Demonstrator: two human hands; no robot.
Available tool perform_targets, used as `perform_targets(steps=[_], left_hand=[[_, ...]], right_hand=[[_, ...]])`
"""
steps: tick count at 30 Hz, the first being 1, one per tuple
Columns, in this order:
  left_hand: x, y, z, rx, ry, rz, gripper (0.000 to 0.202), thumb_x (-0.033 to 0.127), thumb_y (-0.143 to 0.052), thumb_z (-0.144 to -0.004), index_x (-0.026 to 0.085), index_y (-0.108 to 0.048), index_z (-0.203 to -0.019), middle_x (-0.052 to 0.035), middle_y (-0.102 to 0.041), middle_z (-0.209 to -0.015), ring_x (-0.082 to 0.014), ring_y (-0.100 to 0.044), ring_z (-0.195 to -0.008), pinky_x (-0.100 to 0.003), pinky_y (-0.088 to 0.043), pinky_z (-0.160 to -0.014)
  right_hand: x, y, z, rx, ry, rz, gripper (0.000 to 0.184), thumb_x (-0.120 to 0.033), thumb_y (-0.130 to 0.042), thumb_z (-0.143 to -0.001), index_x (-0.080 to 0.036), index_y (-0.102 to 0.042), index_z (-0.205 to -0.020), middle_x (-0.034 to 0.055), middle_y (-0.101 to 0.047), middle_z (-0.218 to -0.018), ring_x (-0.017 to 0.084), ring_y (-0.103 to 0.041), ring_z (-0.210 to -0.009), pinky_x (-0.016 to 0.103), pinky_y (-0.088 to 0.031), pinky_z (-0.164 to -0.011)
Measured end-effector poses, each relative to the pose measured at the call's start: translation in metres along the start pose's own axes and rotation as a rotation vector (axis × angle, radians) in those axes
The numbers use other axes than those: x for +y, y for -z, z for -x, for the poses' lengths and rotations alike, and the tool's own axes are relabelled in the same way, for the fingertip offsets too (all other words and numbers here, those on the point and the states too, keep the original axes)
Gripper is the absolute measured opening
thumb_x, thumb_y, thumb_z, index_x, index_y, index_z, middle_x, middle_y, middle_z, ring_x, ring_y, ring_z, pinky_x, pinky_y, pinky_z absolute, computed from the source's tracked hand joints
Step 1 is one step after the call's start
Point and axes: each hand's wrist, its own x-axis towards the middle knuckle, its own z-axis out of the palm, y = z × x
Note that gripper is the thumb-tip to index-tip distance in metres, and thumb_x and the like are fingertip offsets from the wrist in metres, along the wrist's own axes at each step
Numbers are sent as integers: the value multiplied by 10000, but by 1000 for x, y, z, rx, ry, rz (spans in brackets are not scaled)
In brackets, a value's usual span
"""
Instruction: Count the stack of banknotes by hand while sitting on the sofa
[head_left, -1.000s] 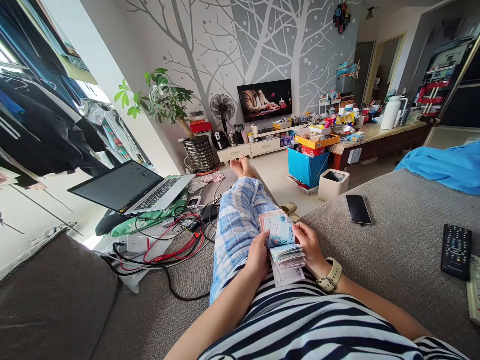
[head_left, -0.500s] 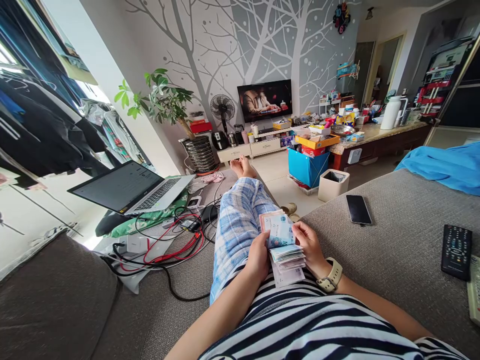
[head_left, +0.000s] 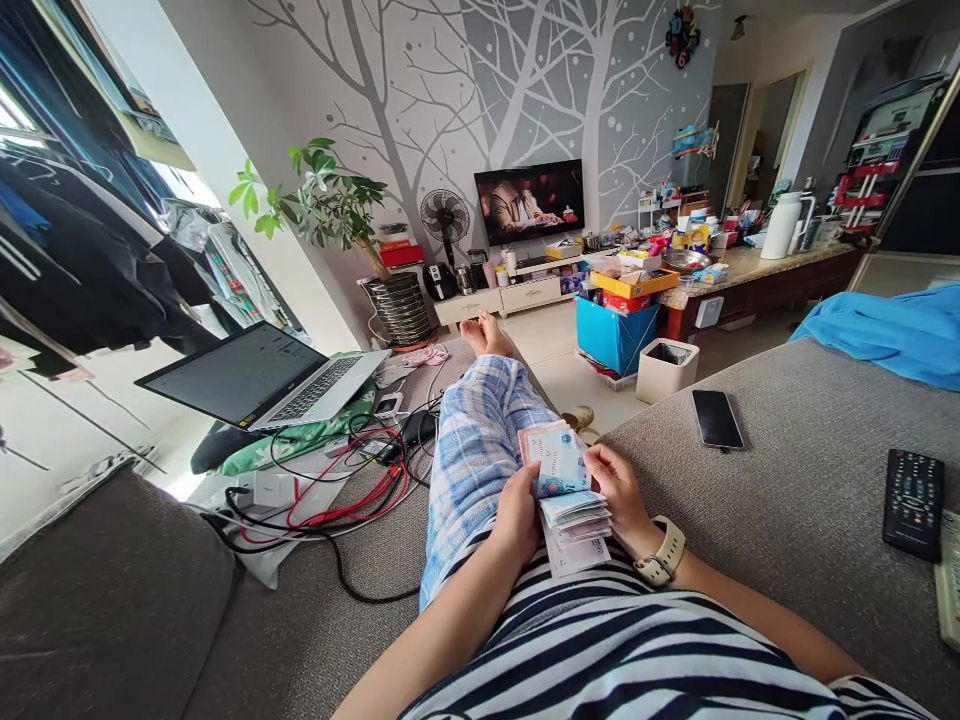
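Observation:
A thick stack of banknotes (head_left: 564, 490) rests over my lap, against my striped shirt. My left hand (head_left: 516, 512) grips the stack from its left side, fingers curled round it. My right hand (head_left: 616, 490), with a pale watch on the wrist, pinches the right edge of the top blue-green note, which is bent upward away from the pile. Several notes fan out below it. My legs in blue checked trousers stretch forward along the grey sofa (head_left: 787, 470).
A black phone (head_left: 717, 418) and a black remote (head_left: 913, 502) lie on the sofa to my right, beside a blue blanket (head_left: 892, 330). On the left sit an open laptop (head_left: 270, 378) and tangled cables (head_left: 337, 485). Ahead stand a television (head_left: 529, 200), fan and cluttered counter.
The top note has shifted very slightly under my right fingers. Both hands stay in the same place on the stack.

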Motion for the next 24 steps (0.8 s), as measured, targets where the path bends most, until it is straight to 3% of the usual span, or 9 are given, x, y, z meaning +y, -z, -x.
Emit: perform_targets(steps=[24], left_hand=[[-1,0,0,12,2,1,221,227,-633,-690,100,-651,-870,-104,-731,-798,-234,-691,-725,-335,-537,-701]], right_hand=[[-1,0,0,-12,5,-1,344,-501,-535,-846,-194,-521,-693,-36,-401,-561,121,-354,-514,250,-288,-486]])
